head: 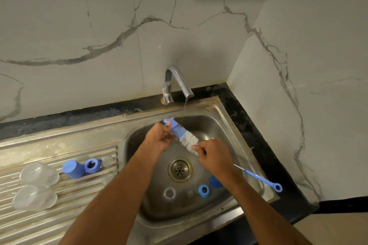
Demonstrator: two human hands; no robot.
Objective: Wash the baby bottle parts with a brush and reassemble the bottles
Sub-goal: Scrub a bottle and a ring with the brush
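From the head view, both hands work over the steel sink; the left hand curls round the blue tip end of the bottle brush, the right hand pinches its white bristles, and the wire stem and blue handle run out behind the right wrist to the sink's right rim. One tap drips a thin stream just beside the brush. In the basin, near the drain, lie one clear ring, one blue collar ring and one blue cap, partly hidden by the right forearm. On the ribbed draining board to the left lie two clear bottles, one blue cap, one blue collar ring and two clear nipples; black table edges the sink.
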